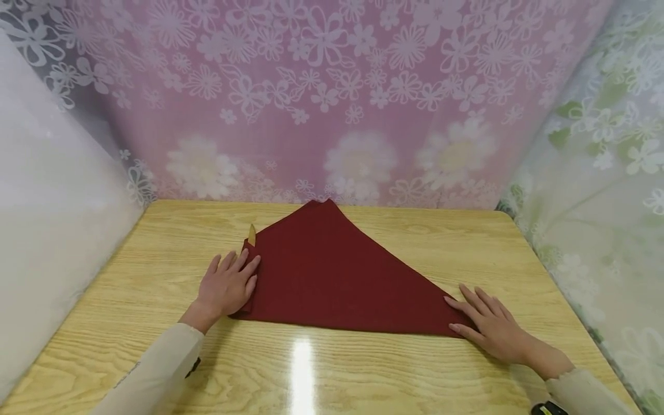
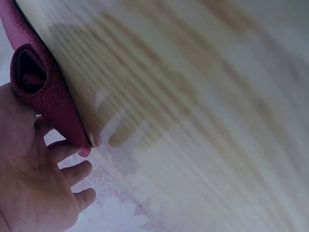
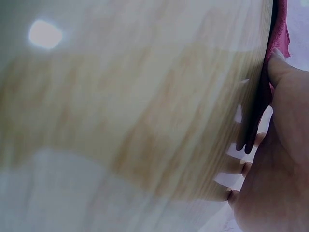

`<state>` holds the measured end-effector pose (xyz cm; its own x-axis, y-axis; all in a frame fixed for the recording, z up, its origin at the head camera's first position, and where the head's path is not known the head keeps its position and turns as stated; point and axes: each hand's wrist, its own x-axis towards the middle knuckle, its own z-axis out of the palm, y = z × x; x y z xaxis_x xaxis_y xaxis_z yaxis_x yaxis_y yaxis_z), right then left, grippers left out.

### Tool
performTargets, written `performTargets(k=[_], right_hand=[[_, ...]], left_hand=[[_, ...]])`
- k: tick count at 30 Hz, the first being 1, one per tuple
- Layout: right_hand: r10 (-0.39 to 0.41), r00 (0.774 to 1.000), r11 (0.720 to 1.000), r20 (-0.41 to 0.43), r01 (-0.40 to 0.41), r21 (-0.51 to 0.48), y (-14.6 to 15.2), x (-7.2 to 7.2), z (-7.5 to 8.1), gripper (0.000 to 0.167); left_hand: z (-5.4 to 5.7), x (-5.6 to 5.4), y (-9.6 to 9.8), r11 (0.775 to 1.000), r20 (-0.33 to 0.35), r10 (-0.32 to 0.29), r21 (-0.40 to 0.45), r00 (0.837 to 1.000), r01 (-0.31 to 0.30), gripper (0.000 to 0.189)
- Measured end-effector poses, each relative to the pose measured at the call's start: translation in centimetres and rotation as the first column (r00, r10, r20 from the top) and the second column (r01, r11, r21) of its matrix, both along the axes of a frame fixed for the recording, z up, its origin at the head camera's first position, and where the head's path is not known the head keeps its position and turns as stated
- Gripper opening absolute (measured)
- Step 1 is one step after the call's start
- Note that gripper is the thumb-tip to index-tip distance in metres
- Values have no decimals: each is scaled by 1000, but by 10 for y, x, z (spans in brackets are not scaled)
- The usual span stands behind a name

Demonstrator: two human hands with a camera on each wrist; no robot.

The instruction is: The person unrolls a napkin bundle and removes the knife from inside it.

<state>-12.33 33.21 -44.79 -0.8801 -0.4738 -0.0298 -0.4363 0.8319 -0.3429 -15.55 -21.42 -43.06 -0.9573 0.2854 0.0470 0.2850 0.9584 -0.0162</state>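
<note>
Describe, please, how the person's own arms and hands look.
Both the left hand and right hand are bare, without gloves. The left sleeve and right sleeve are pale cream. A small black piece shows beside the left sleeve; a black item with a yellow mark shows near the right.

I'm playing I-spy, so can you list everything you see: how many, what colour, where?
Table: 1, yellow, middle.
Cloth: 1, dark red, folded on table.
Pointed piece: 1, tan, by cloth's far left; unclear what.
Flowered backdrop: 1, pink-purple, behind table.
Flowered sheet: 1, pale with green, right side.
Plain sheet: 1, whitish, left side.
Small objects: 2, black, near wrists.
Sleeves: 2, cream, one per arm.
Left hand: 1, bare, on cloth's rolled left edge.
Right hand: 1, bare, on cloth's right corner.
</note>
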Motion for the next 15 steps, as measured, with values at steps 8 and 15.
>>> performTargets(k=[8, 15], right_hand=[[1, 1000, 1000, 0, -1, -13, 2, 3, -3, 54], [-4, 1000, 1000, -5, 4, 0, 1, 2, -1, 54]], left_hand=[[-1, -5, 0, 1000, 22, -20, 21, 1000, 19, 51], [8, -11, 7, 999, -19, -29, 13, 999, 29, 53]])
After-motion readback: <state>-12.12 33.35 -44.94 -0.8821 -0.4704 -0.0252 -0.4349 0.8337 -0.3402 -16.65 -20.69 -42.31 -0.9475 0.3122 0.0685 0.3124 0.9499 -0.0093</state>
